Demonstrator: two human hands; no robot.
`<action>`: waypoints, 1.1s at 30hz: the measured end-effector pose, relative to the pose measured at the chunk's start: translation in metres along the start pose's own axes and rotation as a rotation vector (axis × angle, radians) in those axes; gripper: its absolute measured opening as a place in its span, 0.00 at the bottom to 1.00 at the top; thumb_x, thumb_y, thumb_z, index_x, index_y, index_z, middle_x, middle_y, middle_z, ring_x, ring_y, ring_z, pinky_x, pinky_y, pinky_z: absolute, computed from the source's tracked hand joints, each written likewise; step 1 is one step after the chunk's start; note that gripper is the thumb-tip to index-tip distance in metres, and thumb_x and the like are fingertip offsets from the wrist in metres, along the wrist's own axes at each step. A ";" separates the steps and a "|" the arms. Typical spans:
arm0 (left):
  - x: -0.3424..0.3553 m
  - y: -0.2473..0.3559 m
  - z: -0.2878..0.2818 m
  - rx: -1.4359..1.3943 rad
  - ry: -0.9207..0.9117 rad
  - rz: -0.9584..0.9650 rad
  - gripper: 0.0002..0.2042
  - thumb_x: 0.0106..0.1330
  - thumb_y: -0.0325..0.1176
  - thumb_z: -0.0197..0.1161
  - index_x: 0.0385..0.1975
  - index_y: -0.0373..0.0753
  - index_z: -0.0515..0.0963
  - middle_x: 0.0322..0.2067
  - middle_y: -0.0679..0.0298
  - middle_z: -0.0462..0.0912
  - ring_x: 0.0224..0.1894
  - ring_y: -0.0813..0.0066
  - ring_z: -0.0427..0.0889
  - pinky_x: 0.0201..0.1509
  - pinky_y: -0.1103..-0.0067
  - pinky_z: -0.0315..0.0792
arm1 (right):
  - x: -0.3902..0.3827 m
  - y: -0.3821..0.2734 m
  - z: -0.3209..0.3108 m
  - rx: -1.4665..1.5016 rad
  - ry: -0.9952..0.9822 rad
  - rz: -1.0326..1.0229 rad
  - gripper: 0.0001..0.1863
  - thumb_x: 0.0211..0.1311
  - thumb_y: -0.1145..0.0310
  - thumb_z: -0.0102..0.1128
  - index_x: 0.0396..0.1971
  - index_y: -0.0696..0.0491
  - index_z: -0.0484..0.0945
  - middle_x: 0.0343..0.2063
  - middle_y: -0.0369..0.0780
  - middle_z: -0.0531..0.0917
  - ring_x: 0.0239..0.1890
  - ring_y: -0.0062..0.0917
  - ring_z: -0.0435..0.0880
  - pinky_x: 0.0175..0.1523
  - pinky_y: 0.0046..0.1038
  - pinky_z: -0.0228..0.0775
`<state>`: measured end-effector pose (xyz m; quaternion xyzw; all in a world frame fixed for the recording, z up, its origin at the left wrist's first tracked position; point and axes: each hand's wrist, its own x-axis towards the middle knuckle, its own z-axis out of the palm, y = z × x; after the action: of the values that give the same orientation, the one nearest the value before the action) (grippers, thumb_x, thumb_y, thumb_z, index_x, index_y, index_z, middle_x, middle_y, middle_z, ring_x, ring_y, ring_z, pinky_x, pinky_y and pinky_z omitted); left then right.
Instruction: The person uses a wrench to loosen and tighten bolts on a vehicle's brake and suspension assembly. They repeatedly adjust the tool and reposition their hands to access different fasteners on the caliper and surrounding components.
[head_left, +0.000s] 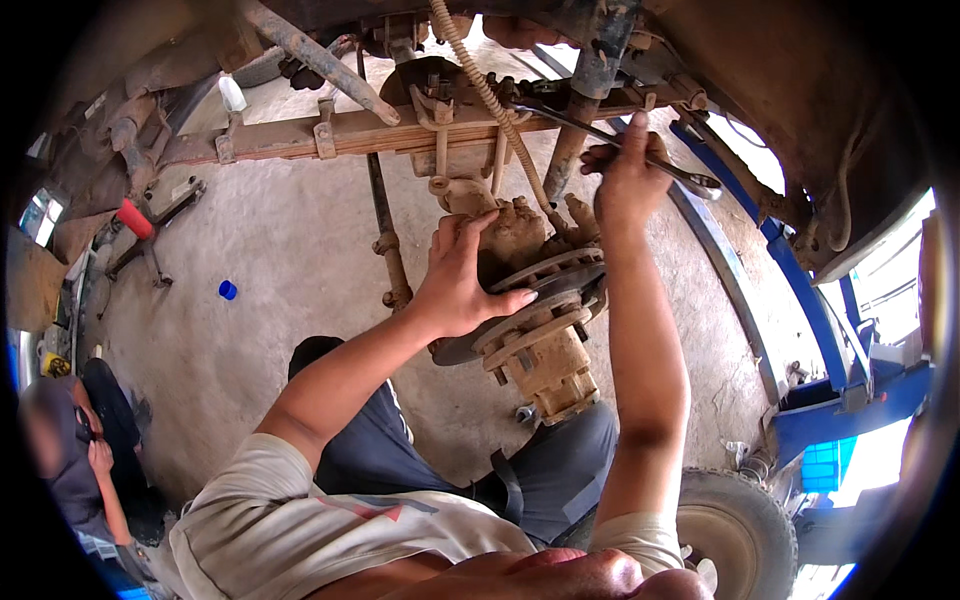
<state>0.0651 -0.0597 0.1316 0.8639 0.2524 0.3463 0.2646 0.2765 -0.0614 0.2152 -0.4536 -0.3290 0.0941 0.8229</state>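
On pale shirt (270,525): red and grey print, too blurred to read. In right hand (630,190), gripped with curled fingers: smooth metal wrench (678,172), ring end outward, far end near the rusty, layered leaf spring (370,133). Left hand (462,285) part-open, fingers spread by the crusted caliper (515,240), thumb at the rim of the round brake disc (466,346). Below: stained grey floor (270,350), small blue cap (228,290). To right: blue steel frame (812,290). At far left: seated co-worker (85,470).

blue cap (228,290) on concrete floor (190,375) | wheel (730,545), lower right | blue crate (828,465)
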 end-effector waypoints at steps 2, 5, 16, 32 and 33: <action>-0.001 -0.002 0.001 0.004 0.014 0.004 0.50 0.45 0.57 0.72 0.62 0.31 0.55 0.54 0.46 0.60 0.58 0.51 0.60 0.64 0.63 0.55 | -0.013 -0.007 0.012 -0.032 0.022 0.039 0.21 0.66 0.54 0.56 0.26 0.57 0.68 0.13 0.42 0.78 0.12 0.23 0.77 0.16 0.23 0.70; 0.000 0.002 -0.001 0.013 0.001 0.023 0.48 0.48 0.53 0.72 0.64 0.36 0.53 0.52 0.47 0.59 0.58 0.49 0.62 0.64 0.63 0.57 | -0.019 -0.008 0.017 -0.055 0.007 -0.004 0.22 0.65 0.52 0.57 0.26 0.57 0.68 0.13 0.41 0.78 0.12 0.22 0.77 0.17 0.22 0.69; 0.002 0.006 0.000 0.011 -0.004 0.022 0.49 0.46 0.51 0.73 0.64 0.34 0.53 0.54 0.47 0.58 0.59 0.50 0.60 0.66 0.64 0.56 | -0.026 -0.003 0.036 -0.155 -0.063 -0.065 0.22 0.59 0.52 0.64 0.24 0.57 0.71 0.15 0.38 0.78 0.16 0.20 0.77 0.23 0.21 0.68; 0.001 0.005 0.000 -0.008 -0.051 -0.031 0.49 0.47 0.53 0.72 0.65 0.37 0.52 0.54 0.47 0.57 0.59 0.48 0.60 0.65 0.63 0.57 | 0.103 0.083 -0.058 0.265 -0.036 0.548 0.19 0.65 0.51 0.56 0.25 0.52 0.70 0.12 0.36 0.68 0.10 0.21 0.64 0.15 0.21 0.53; 0.003 0.004 -0.001 0.001 -0.044 -0.023 0.49 0.48 0.53 0.72 0.65 0.37 0.52 0.54 0.47 0.57 0.59 0.49 0.60 0.65 0.63 0.57 | 0.104 0.089 -0.054 0.315 -0.043 0.512 0.19 0.65 0.51 0.56 0.26 0.52 0.70 0.13 0.36 0.68 0.10 0.21 0.64 0.14 0.21 0.52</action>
<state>0.0671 -0.0604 0.1363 0.8685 0.2564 0.3242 0.2737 0.4025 -0.0005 0.1705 -0.3863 -0.2024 0.3580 0.8257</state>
